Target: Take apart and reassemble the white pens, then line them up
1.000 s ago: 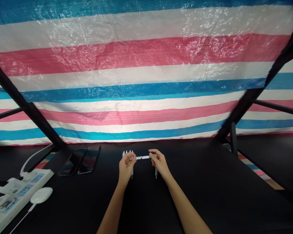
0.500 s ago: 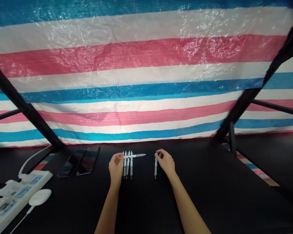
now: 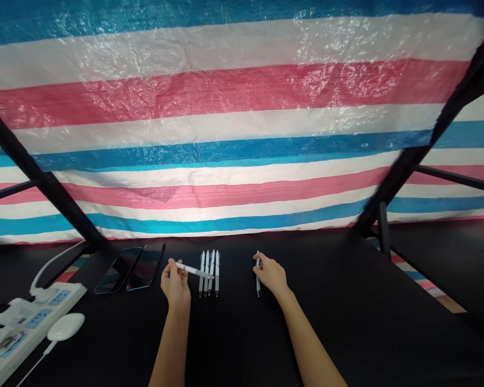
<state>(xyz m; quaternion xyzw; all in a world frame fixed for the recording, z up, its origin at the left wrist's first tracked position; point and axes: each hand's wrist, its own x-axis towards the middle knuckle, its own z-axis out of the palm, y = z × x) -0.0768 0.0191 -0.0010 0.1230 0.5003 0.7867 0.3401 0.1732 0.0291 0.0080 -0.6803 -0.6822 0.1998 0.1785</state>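
My left hand (image 3: 176, 285) is closed on one end of a white and grey pen (image 3: 193, 270), which points right with its tip over a row of several similar pens (image 3: 212, 273). Those lie side by side on the black table (image 3: 234, 333), tips toward me. Farther right, my right hand (image 3: 271, 272) has its thumb and fingers around the upper part of another pen (image 3: 258, 287), which is upright in the view, tip toward me.
Two dark phones (image 3: 118, 270) (image 3: 146, 266) lie at the left. Near them are a white power strip (image 3: 36, 328) and a round white charger (image 3: 66, 326) with its cable. Black frame bars (image 3: 403, 177) and striped sheeting (image 3: 226, 123) stand behind.
My left hand has moved left with its pen, which now slants down to the right and shows more of the row. My right hand has shifted slightly left and lower on its pen.
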